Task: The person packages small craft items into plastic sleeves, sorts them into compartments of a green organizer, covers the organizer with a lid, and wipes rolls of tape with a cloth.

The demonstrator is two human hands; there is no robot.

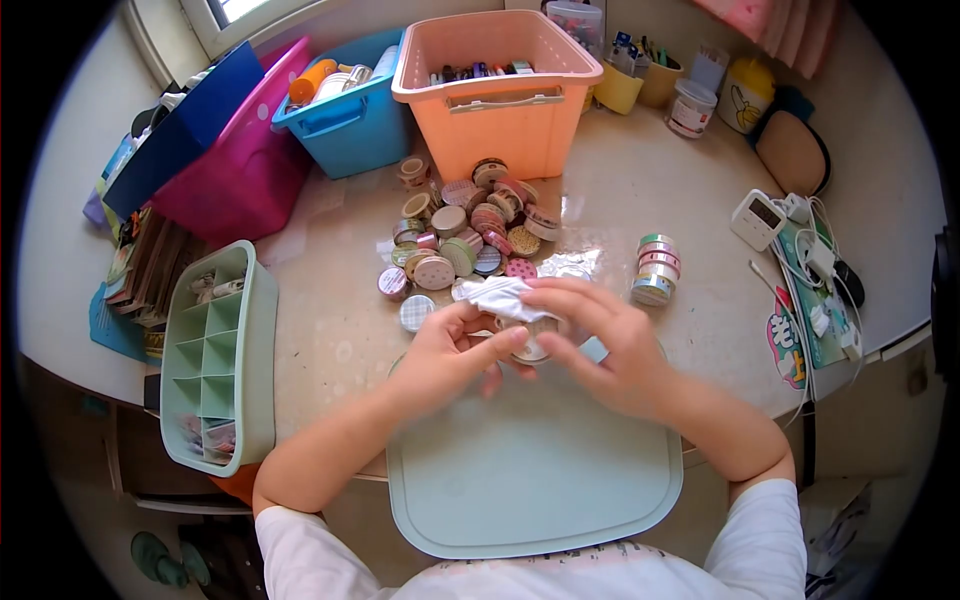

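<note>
Above the far edge of a pale green lid [540, 470], my two hands meet around a small roll of tape [534, 343]. My left hand [450, 350] grips the roll from the left, thumb along its near side. My right hand [615, 345] curls over from the right, its fingers on a crumpled white cloth or tissue [498, 296] that rests against the top of the roll. A heap of patterned tape rolls [460, 250] lies just beyond my hands. To the right stands a short stack of tape rolls [656, 270].
A green divided box [262, 350] sits at the left. Pink [235, 170], blue [345, 135] and orange [500, 125] bins line the back. Crinkled clear wrap [570, 265] lies behind my right hand. White cables [815, 250] and a small clock [757, 219] are at the right.
</note>
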